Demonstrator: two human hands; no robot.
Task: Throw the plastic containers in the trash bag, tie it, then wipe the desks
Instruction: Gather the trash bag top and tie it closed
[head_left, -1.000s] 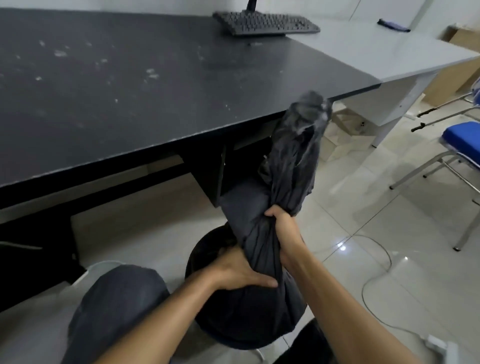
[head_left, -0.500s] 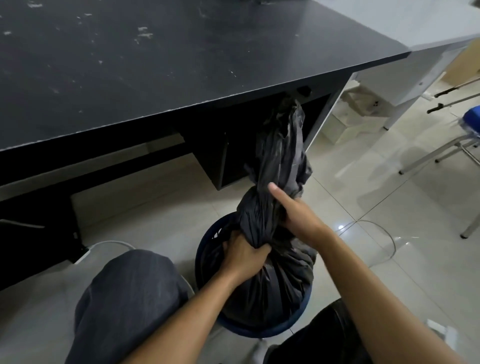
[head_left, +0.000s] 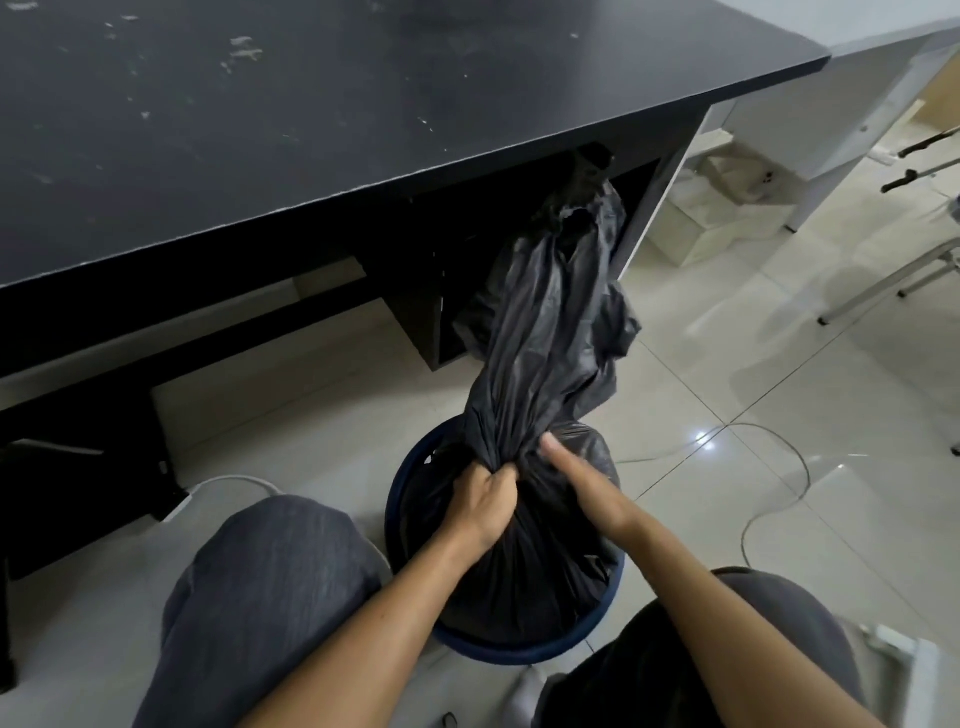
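Observation:
A black trash bag (head_left: 545, 332) stands in a round dark-blue bin (head_left: 519, 649) on the floor between my knees. Its long gathered neck is twisted and rises toward the underside of the black desk (head_left: 311, 104). My left hand (head_left: 485, 501) grips the twisted neck just above the full body of the bag. My right hand (head_left: 582, 483) lies against the bag right beside it, fingers fairly straight and pointing at the twist. The bag's contents are hidden.
A white desk (head_left: 883, 67) adjoins the black one at the right. Chair legs (head_left: 893, 275) stand at the far right, and a thin cable (head_left: 769, 499) loops over the glossy floor tiles. A white box (head_left: 717, 223) sits under the white desk.
My right hand has let go of the bag's neck and slid down beside my left hand. My left hand now clenches the twist. The loose top has dropped lower.

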